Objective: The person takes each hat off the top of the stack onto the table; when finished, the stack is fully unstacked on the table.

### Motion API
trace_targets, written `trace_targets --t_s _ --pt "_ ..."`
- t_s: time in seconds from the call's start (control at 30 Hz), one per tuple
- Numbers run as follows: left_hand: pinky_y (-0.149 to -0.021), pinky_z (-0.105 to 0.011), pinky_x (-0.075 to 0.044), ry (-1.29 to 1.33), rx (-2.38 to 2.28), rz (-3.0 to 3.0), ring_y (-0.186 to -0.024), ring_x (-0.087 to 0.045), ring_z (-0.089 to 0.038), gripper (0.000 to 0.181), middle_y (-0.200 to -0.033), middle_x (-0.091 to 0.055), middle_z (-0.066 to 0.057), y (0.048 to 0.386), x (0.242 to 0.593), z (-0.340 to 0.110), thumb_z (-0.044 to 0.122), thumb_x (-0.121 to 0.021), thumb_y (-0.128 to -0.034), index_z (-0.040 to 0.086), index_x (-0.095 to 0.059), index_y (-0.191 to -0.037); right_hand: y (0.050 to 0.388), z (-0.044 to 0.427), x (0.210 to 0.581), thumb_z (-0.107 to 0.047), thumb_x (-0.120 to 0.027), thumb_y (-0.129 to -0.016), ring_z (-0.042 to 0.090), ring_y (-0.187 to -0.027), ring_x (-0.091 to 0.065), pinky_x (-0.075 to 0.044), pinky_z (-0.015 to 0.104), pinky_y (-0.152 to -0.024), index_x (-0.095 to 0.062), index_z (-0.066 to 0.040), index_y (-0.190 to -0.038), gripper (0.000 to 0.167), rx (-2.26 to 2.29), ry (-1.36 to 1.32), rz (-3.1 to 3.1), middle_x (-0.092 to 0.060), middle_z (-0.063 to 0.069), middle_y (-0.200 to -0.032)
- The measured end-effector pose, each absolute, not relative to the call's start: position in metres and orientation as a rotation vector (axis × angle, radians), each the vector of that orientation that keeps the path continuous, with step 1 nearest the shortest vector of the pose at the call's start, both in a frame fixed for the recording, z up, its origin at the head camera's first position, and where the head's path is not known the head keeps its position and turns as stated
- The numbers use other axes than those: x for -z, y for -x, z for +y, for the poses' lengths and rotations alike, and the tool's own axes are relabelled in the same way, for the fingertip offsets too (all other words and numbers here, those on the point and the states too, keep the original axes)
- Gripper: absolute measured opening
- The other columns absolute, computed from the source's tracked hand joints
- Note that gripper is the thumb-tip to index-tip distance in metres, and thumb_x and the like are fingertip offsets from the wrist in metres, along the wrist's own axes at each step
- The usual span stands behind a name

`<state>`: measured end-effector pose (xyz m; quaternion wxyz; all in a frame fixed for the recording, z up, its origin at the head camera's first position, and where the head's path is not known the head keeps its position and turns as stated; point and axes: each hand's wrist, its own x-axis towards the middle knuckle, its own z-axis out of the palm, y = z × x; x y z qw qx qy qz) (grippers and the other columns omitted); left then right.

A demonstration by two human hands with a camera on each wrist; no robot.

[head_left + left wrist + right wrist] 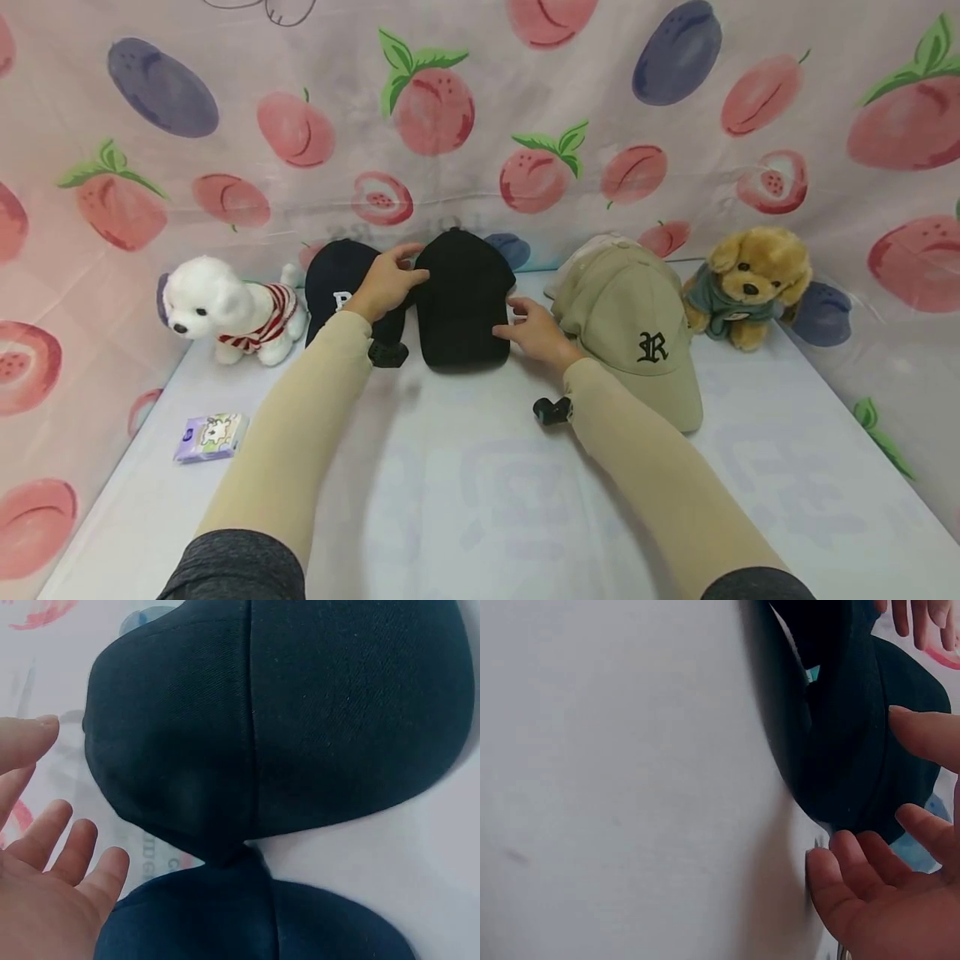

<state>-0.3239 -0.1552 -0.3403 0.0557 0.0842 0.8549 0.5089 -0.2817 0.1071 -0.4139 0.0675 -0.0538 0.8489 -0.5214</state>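
Observation:
A plain black cap (465,304) lies at the middle back of the table, its brim toward the front. My left hand (384,285) is at its upper left side, above the navy cap (330,279) with a white letter. In the left wrist view the fingers of the left hand (56,862) are spread beside the black cap (172,720). My right hand (542,335) is at the black cap's right edge, fingers spread and slightly bent. In the right wrist view the right hand (892,877) has its thumb over the dark cap (855,750); contact is unclear.
Beige caps (630,317) overlap at the right, beside a brown plush dog (750,287). A white plush dog (217,308) in a striped top stands at the left. A small purple packet (211,437) lies nearer the left edge. Fruit-printed cloth (450,183) hangs behind.

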Motion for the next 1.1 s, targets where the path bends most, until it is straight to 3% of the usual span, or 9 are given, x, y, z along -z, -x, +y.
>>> trace_targets --t_s 0.3,1.1 --pt "-0.113 -0.046 -0.032 -0.245 -1.517 2.616 -0.143 -0.032 -0.030 0.057 -0.156 -0.037 -0.014 0.316 0.340 -0.164 0.013 -0.062 -0.0999 0.007 -0.041 -0.153 0.281 0.098 0.418 -0.020 -0.071 -0.094 0.034 -0.137 -0.042 -0.039 0.043 -0.108 -0.036 0.001 -0.152 0.070 1.501 0.215 2.495 -0.039 0.019 -0.153" --pt "-0.111 -0.046 -0.035 -0.308 -1.515 2.578 -0.141 -0.035 -0.029 0.057 -0.156 -0.037 -0.011 0.306 0.341 -0.166 0.015 -0.062 -0.1002 0.008 -0.041 -0.153 0.280 0.061 0.420 -0.024 -0.072 -0.093 0.032 -0.135 -0.044 -0.039 0.042 -0.108 -0.040 -0.001 -0.150 0.069 1.464 0.230 2.497 -0.042 0.018 -0.151"
